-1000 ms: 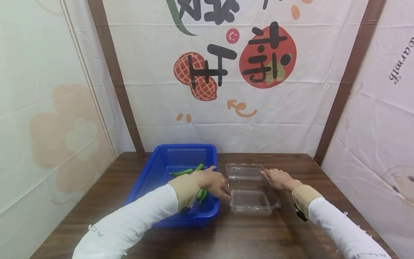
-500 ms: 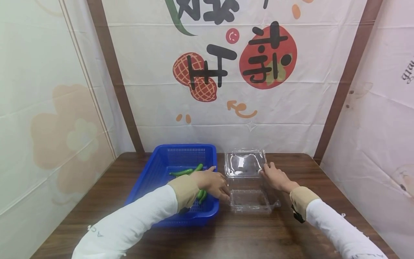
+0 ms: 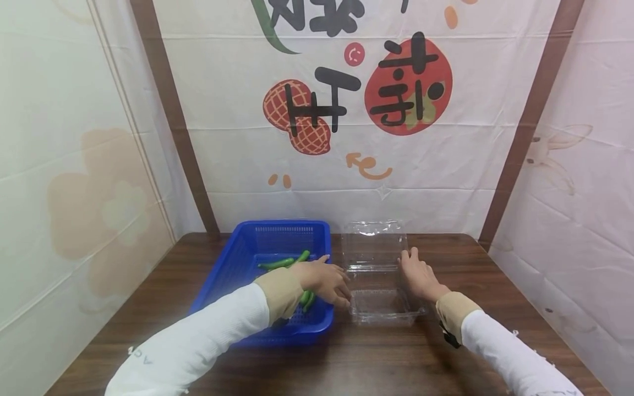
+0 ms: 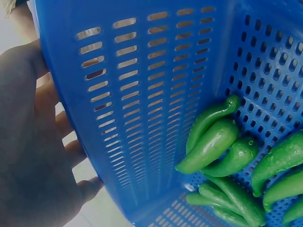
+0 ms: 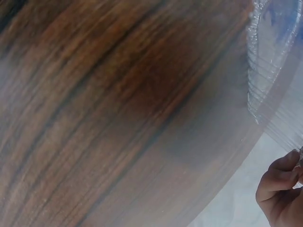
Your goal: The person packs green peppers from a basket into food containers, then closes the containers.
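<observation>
A clear plastic clamshell box (image 3: 380,317) rests on the table with its lid (image 3: 375,245) raised at the back. My right hand (image 3: 417,276) pinches the lid's right edge; in the right wrist view its bent fingers (image 5: 279,182) meet the clear plastic. My left hand (image 3: 322,279) reaches across the right rim of a blue perforated basket (image 3: 328,242), its fingertips at the box's left side. In the left wrist view those fingers (image 4: 71,153) extend outside the basket wall, and whether they grip the box is hidden. Several green peppers (image 4: 208,146) lie in the basket.
A brown wood-grain table (image 3: 366,363) bears both containers, the basket left of the box with a narrow gap between them. Printed white cloth (image 3: 238,165) hangs behind the table and along both sides.
The lid has swung up and back from lying low to standing upright. My right hand has risen slightly and shifted left with it; my left hand has stayed put.
</observation>
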Demonstrator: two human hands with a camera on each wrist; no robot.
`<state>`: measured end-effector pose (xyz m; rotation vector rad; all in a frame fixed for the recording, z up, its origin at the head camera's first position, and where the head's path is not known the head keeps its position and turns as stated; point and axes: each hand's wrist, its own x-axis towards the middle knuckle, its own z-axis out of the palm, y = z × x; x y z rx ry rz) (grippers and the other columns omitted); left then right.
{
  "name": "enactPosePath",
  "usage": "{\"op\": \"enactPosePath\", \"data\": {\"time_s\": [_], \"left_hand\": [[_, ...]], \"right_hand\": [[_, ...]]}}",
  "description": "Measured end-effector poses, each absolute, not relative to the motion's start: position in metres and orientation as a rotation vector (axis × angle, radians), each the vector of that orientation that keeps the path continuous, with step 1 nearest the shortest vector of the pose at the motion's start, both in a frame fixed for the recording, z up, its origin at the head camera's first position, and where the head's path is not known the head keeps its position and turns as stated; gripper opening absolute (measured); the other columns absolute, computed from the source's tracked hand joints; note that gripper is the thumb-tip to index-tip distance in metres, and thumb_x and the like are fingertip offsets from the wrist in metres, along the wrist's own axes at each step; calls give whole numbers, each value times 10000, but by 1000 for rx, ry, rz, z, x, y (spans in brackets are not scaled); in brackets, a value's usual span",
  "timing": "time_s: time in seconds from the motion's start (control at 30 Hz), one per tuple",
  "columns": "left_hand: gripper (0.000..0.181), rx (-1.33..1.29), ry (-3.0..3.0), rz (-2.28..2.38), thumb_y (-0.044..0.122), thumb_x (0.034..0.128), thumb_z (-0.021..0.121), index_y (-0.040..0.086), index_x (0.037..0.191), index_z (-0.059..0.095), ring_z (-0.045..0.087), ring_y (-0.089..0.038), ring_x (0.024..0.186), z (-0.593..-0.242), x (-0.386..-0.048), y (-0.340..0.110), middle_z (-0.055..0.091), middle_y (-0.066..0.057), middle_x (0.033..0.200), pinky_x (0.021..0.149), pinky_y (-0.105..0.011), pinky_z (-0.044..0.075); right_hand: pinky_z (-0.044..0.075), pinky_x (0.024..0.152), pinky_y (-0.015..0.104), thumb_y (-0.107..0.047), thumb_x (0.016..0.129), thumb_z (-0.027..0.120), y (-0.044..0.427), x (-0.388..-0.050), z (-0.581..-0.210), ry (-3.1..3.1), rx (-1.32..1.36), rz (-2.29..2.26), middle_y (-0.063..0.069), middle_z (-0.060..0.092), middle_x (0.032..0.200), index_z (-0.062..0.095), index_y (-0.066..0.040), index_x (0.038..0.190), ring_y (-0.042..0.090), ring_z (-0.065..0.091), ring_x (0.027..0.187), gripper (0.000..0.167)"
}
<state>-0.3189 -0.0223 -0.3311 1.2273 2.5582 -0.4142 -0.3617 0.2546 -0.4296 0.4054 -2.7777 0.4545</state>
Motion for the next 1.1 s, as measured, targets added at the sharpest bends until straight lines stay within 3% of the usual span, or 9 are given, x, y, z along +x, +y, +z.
{"op": "enactPosePath", "data": {"time_s": [0.27,0.47,0.57,0.7,0.9,1.1], "left_hand": [[402,1249,2557,-427,547,981,477,361,1291,654,317,-137,1427,-334,-316,-23,513,114,1440,1160,-566,111],[396,1208,2571,-420,564,965,493,382,1273,663,371,-104,1386,-334,-316,-20,579,170,1343,1159,-571,112],[379,1194,2583,-420,559,960,505,391,1256,673,390,-95,1369,-334,-314,-20,588,169,1328,1158,-572,119],[370,1179,2586,-418,554,960,510,390,1245,679,414,-89,1351,-332,-315,-20,593,166,1322,1158,-565,123],[402,1193,2589,-330,536,965,524,312,1261,680,502,-117,1286,-326,-319,-20,620,122,1301,1155,-537,184],[316,1312,2703,-223,396,976,585,225,1213,704,572,-205,1189,-310,-327,-31,625,1,1281,1017,-452,425]], "right_hand": [[442,507,444,-144,1066,388,255,-359,-430,-2809,401,542,190,370,995,426,6,1037,284,508,575,158],[437,579,412,-58,1038,443,261,-355,-428,-2743,550,715,143,364,954,485,27,1037,239,459,621,95],[433,596,405,47,972,494,263,-354,-426,-2684,639,735,133,373,948,513,27,1038,241,482,670,72],[430,597,390,179,836,498,264,-354,-425,-2662,675,730,143,374,969,510,29,1040,275,530,737,254],[436,546,385,-63,1030,451,263,-355,-431,-2716,534,719,150,364,1027,479,-24,1054,250,502,622,54],[428,535,375,-106,1044,446,263,-355,-430,-2741,495,720,133,361,1018,447,-47,1041,241,499,621,59]]}}
